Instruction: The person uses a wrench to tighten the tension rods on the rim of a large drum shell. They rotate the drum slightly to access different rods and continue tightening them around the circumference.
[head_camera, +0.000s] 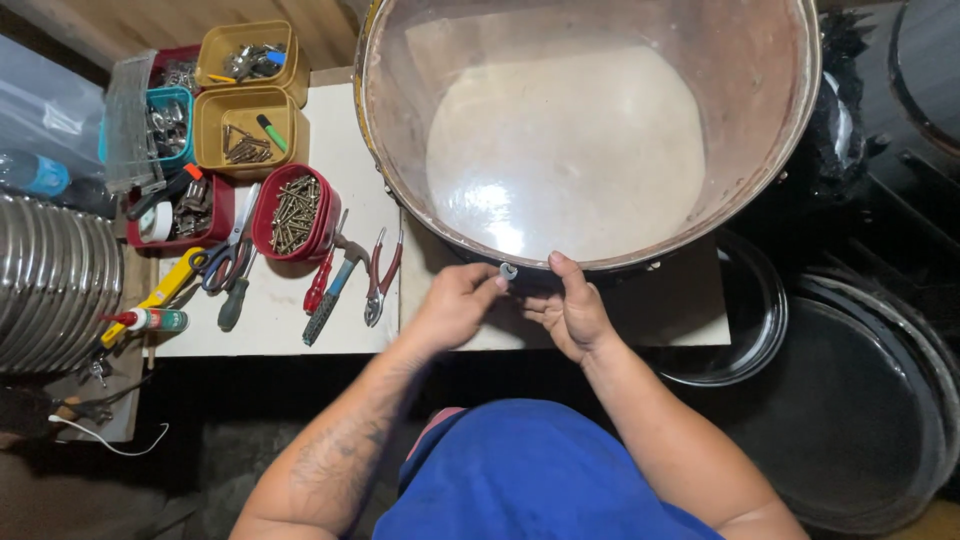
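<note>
Both hands meet at the near rim of a large drum shell lying head-up on a white table. Fingers of the left hand pinch a small silvery fitting against the hoop, while the right hand cups beneath the rim, thumb raised and touching the hoop just beside the fitting; whether its curled fingers grip anything cannot be told, since the rim hides them. A blue shirt fills the foreground below the forearms.

Left of the drum shell, loose tools lie on the table: red-handled pliers, a hammer, a red screwdriver, scissors and a dark-handled screwdriver. Further left, a small glue bottle and a yellow tool sit at the table's edge, beside a ribbed metal object cut off by the frame.

Beyond these, a red tub of screws stands near the shell, with a second red tub, two mustard-yellow tubs and a teal tub of small hardware further back; their contents are too small to make out. Right of the shell, dark round drum heads lie in shadow, partly cropped.
</note>
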